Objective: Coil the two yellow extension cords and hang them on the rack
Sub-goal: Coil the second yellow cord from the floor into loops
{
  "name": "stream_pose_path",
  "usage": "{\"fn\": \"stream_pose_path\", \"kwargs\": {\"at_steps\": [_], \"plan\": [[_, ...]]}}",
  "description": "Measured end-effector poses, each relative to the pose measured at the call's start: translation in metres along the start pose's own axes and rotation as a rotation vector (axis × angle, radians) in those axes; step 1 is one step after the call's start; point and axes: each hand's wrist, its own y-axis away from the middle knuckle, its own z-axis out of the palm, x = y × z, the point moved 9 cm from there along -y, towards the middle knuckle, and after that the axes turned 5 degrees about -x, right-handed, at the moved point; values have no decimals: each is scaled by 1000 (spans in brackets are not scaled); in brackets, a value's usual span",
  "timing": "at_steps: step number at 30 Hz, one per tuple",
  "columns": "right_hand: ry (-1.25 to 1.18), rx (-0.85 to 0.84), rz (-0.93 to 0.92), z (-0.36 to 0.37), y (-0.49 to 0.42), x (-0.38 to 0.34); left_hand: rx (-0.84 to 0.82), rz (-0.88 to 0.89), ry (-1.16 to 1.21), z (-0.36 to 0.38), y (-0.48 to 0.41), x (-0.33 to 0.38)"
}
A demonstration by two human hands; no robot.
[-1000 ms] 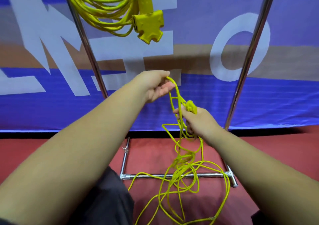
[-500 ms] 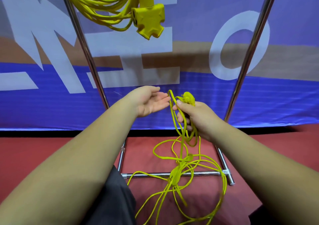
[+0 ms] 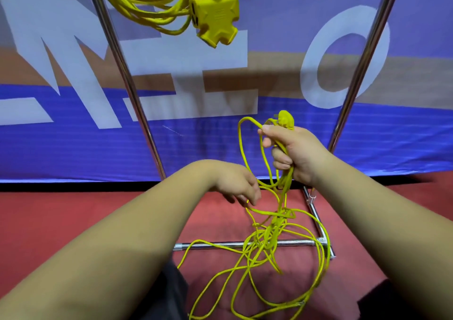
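**Cord coiling at the rack.** A coiled cord [image 3: 152, 3], with its multi-outlet end [image 3: 215, 18], is being carried high on the rack [image 3: 127, 79] beside the left upright. The left hand [image 3: 235, 184] is being held low, its fingers [image 3: 250, 192] curled down at a strand of the loose cord [image 3: 269, 241]; whether that strand is being gripped cannot be told. Several loops and the plug [image 3: 285, 119] are being clasped by the right hand [image 3: 299, 153]. The remainder is being left tangled on the red floor [image 3: 73, 216], across the rack's base bar.

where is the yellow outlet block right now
Top centre of the head view: the outlet block hangs beside the coiled cord, just right of the rack's left pole.
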Motion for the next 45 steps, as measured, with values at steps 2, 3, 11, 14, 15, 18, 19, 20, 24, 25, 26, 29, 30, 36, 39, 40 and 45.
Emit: {"fn": "stream_pose_path", "kwargs": {"at_steps": [2, 3, 11, 14, 15, 18, 19, 20, 24, 25, 26, 29, 30, 36, 39, 40, 45], "plan": [[-29, 32, 6, -6, -1, -5, -52, 10, -76, 13, -5, 5], [-53, 37, 12, -7, -2, -6, -52, 31, -137, 17, -7, 10], [-141, 109, 7, -27, -1, -14, -33, 122, -309, 63, -32, 26], [-174, 133, -3, -34, 1, -23, -90, 53, -489, 85, -37, 15], [-181, 139, -6, -36, 2, -26, -127, 21, -521, 93, -39, 6], [-207, 166, -13, -43, 5, -30, -308, -86, -463, 117, -42, -29], [-212, 175, -16, -47, 6, -31, -332, -114, -494, 118, -41, -37], [-215, 184, -20, -50, 6, -31, -313, -125, -561, 115, -40, -43], [-270, 225, -19, -63, 7, -27, -46, -103, -756, 82, -35, -50], [-291, 236, -17, -65, 6, -26, 1, -100, -737, 76, -33, -53], [-303, 245, -16, -67, 6, -25, 40, -97, -718, 70, -31, -56], [-282, 253, -13, -68, 4, -25, 157, -71, -717, 52, -30, -62], [-264, 251, -12, -68, 3, -26, 198, -55, -698, 45, -30, -62], [-180, 241, -14, -71, 0, -34, 487, -23, -512, -18, -5, -58], [-55, 254, 2, -78, 0, -29, 712, 34, -317, -53, 25, -48], [-5, 255, 3, -78, 0, -27, 773, 63, -231, -62, 34, -45], [243, 285, 28, -76, 1, -14, 930, 262, 107, -88, 72, -18]]}}
